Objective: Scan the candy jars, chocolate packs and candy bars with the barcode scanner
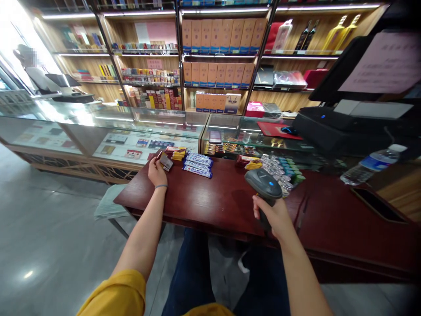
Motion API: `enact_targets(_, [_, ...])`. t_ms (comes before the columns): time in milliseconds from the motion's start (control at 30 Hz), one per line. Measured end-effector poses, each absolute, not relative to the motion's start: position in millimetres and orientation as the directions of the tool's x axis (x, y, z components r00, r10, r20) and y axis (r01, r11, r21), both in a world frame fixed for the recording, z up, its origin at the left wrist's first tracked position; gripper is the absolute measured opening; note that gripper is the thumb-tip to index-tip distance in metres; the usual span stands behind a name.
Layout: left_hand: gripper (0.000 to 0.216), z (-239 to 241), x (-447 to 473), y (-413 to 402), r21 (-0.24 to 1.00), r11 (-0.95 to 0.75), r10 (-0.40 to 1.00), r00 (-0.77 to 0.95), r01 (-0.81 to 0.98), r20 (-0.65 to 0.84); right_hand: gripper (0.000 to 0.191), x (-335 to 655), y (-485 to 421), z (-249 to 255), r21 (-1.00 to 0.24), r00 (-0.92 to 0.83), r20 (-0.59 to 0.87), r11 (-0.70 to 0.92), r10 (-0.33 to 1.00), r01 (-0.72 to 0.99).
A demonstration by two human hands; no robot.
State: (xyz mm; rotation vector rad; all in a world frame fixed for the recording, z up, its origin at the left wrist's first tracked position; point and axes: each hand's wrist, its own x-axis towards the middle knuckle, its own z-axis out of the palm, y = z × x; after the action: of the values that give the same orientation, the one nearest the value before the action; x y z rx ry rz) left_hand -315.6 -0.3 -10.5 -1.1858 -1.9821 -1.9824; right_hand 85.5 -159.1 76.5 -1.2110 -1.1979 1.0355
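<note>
My right hand (276, 215) is wrapped round the handle of a black barcode scanner (263, 182), raised above the dark red table with a blue light lit on top. At the table's left end, my left hand (157, 172) pinches a small flat packet (166, 161); its greyish printed side shows, and I cannot make out its kind. Just beyond lie red-and-yellow packets (177, 153) in a row. Several blue-and-white wrapped bars (198, 164) lie to the right of them. Another red-and-yellow stack (249, 162) sits behind the scanner, beside rows of small round-topped containers (279, 169).
A glass display counter (148, 118) runs behind the table (204, 197). On the right stand a water bottle (373, 164), a phone-like dark slab (378, 204) and a black monitor (348, 66). A stool (112, 202) is at left. A person (34, 70) stands far left.
</note>
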Motion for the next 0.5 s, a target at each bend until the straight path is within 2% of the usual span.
enact_targets(100, [0.027,-12,-321,5,0.893,-0.213,0.422,-0.787,0.396,0.45,0.035,87,-158,75,-0.994,0.136,0.101,0.096,0.986,0.041])
enact_targets(200, [0.029,-12,-315,11,0.944,-0.313,0.518,-0.814,0.105,0.262,0.034,89,-156,73,-0.992,0.148,0.12,0.113,0.982,0.057])
enact_targets(300, [0.029,-11,-290,17,0.903,-0.397,0.653,-0.743,-0.166,0.15,0.034,92,-156,70,-0.989,0.161,0.136,0.124,0.977,0.084])
enact_targets(400, [0.025,-12,-244,20,0.83,-0.392,0.795,-0.6,-0.396,0.089,0.035,95,-159,66,-0.989,0.183,0.127,0.11,0.975,0.103])
enact_targets(500, [0.019,-13,-189,21,0.737,-0.353,0.876,-0.481,-0.577,0.043,0.038,98,-166,66,-0.985,0.214,0.12,0.089,0.969,0.151])
